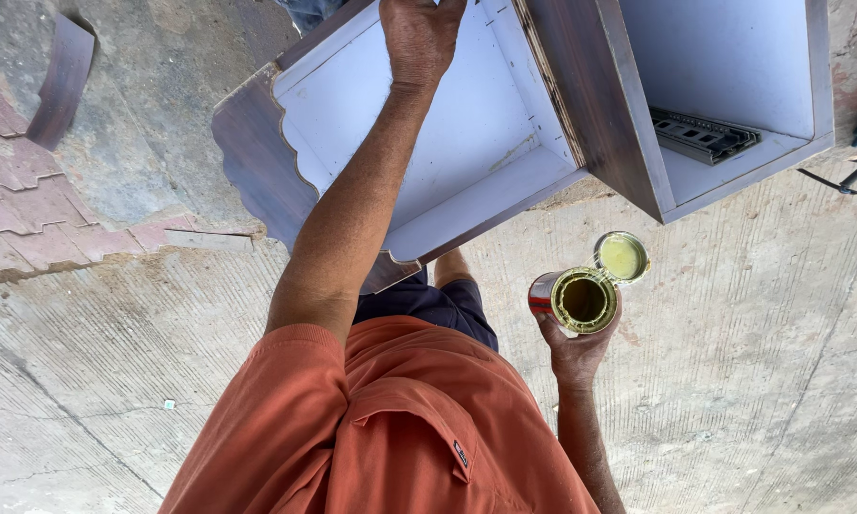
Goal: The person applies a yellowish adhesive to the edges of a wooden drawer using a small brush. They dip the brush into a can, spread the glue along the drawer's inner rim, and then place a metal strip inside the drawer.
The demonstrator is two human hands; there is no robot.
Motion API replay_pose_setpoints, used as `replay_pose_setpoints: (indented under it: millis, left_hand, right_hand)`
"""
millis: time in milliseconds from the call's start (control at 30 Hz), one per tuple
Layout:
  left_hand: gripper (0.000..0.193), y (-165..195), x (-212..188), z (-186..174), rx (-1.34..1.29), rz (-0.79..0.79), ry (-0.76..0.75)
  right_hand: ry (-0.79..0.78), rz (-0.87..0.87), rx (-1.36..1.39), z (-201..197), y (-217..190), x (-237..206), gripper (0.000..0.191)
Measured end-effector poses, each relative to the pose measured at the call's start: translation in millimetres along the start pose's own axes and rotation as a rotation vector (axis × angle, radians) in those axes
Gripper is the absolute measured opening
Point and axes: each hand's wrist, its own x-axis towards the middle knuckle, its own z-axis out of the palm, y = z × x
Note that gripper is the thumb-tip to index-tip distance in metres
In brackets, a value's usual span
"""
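Gripping the can (581, 300) from below, the right hand (573, 350) is wrapping its fingers around the red wall and holding it upright, with the open mouth facing the camera. The inside is showing a yellow-green coat. The lid (624, 257) is sitting tilted at the can's far rim, its yellow underside turned up; whether it is hinged to the rim or only leaning on it cannot be told.

The left hand (419, 38) is reaching well forward on an almost straight arm and is resting, back up, on the white inner panel of the cabinet (486, 143). Its fingertips are running out of the top edge of the view, so whether they are spread flat or pinching something cannot be told.

The cabinet is lying on its back on the concrete floor (733, 381), its long axis running left to right across the person's front. The can is hanging above the floor, just beside the cabinet's near edge, below the dark divider between the two compartments. So the left hand is already on the panel, while the right hand and can are nearer the body, apart from the cabinet.

A metal slide (705, 135) is lying in the right compartment. A curved dark strip (62, 81) is lying well apart, toward the far left.
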Motion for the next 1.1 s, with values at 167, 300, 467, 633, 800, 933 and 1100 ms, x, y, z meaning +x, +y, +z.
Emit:
replay_pose_setpoints:
  millis: [167,300,467,633,800,933,1100]
  left_hand:
    - [0.042,0,1,-2,0.019,-0.025,-0.046]
    - [0.023,14,-4,-6,0.052,0.071,-0.080]
    - [0.015,41,-30,-12,0.050,0.150,-0.139]
    - [0.011,56,-49,-19,-0.012,0.108,-0.309]
    - [0.009,32,-20,-23,-0.228,0.017,-0.141]
    - [0.028,16,-6,-20,-0.225,-0.121,0.016]
    - [0.033,15,-15,-15,-0.228,-0.164,0.090]
  right_hand:
    - [-0.007,-0.015,0.021,2,-1,4,0.118]
    - [-0.026,-0.006,0.031,3,-1,5,0.117]
    - [-0.028,0.003,0.064,3,1,5,0.117]
    - [-0.035,-0.003,0.055,1,3,7,0.118]
    - [-0.037,-0.022,0.068,0,5,7,0.118]
    - [-0.040,-0.003,0.021,0,8,7,0.119]
    - [-0.037,-0.003,0.006,1,10,7,0.119]
